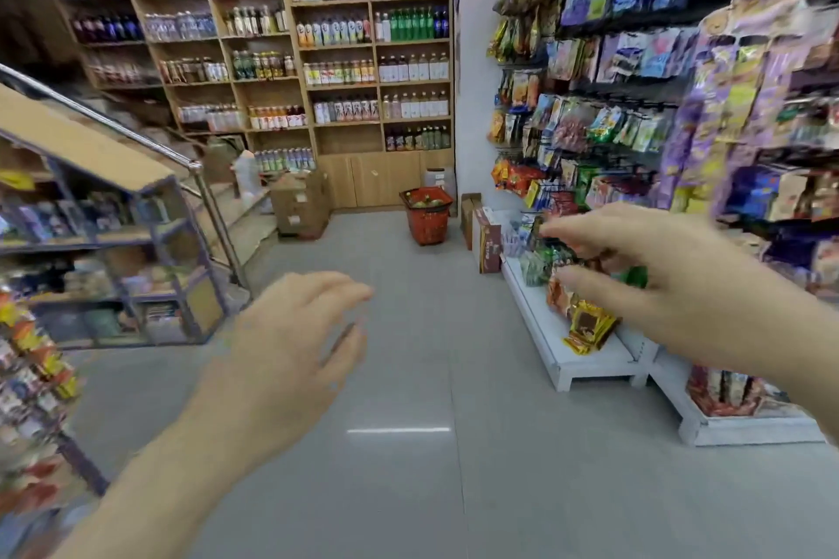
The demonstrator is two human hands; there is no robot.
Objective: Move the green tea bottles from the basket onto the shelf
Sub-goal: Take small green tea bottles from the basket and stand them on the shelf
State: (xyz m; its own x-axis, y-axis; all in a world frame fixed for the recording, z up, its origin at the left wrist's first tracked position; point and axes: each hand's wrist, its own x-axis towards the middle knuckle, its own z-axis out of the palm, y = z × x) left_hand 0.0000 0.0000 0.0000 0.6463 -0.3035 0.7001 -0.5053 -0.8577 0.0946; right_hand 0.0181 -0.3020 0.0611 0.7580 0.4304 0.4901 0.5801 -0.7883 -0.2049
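Observation:
A red basket point(428, 222) stands on the floor at the far end of the aisle, in front of the wooden drink shelf point(376, 50). Green tea bottles point(424, 200) lie inside it, only their tops showing. My left hand point(290, 340) is raised in the foreground, fingers apart, holding nothing. My right hand point(653, 277) reaches forward at the right, also empty with spread fingers. Both hands are far from the basket. The view is blurred.
A snack rack point(681, 104) with hanging packets lines the right side on a white base point(585, 359). Cardboard boxes point(299, 207) stand left of the basket, another box point(486, 241) to its right. A blue metal rack point(113, 263) and a stair rail point(136, 136) are at the left.

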